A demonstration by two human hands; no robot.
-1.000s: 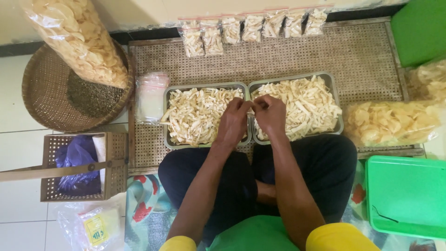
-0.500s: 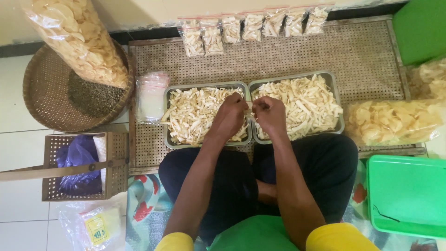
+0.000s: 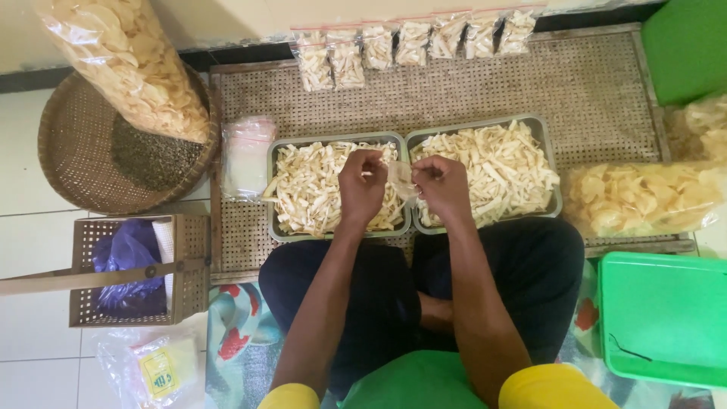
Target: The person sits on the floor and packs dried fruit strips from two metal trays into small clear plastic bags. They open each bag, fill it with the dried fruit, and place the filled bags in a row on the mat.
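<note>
Seated cross-legged at a woven rattan mat (image 3: 591,83). My left hand (image 3: 362,188) and right hand (image 3: 441,189) are both up over the join between two grey metal trays (image 3: 406,140) of pale cracker sticks. Fingers of each hand are curled and pinched onto one small clear plastic bag (image 3: 400,178), stretched between them just above the tray rims. A stack of empty clear bags (image 3: 246,155) lies left of the trays. A row of filled, sealed packets (image 3: 413,42) lines the mat's far edge.
</note>
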